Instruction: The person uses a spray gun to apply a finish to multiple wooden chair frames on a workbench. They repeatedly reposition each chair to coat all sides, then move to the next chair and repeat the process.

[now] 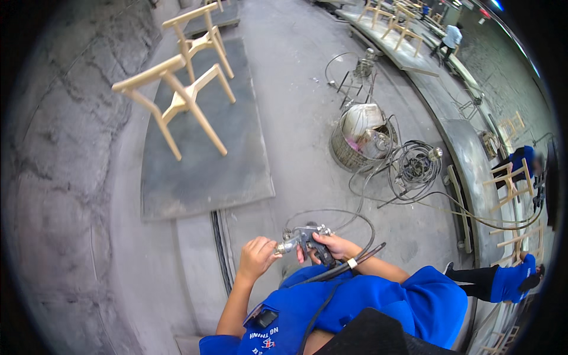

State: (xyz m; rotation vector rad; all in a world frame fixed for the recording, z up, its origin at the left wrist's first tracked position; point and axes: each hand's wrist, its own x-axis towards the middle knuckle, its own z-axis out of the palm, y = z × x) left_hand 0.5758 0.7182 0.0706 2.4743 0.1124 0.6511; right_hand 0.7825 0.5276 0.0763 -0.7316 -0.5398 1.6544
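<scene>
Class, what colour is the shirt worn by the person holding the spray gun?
The shirt is bright blue, seen in the head view.

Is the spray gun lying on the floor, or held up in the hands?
Held up: the right hand grips the dark body of the spray gun, and the left hand has its fingers around the silver end.

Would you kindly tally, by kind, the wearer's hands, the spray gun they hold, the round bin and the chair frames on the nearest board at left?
Left hand and right hand: 2
Spray gun: 1
Round bin: 1
Nearer chair frame and farther chair frame: 2
Total: 6
</scene>
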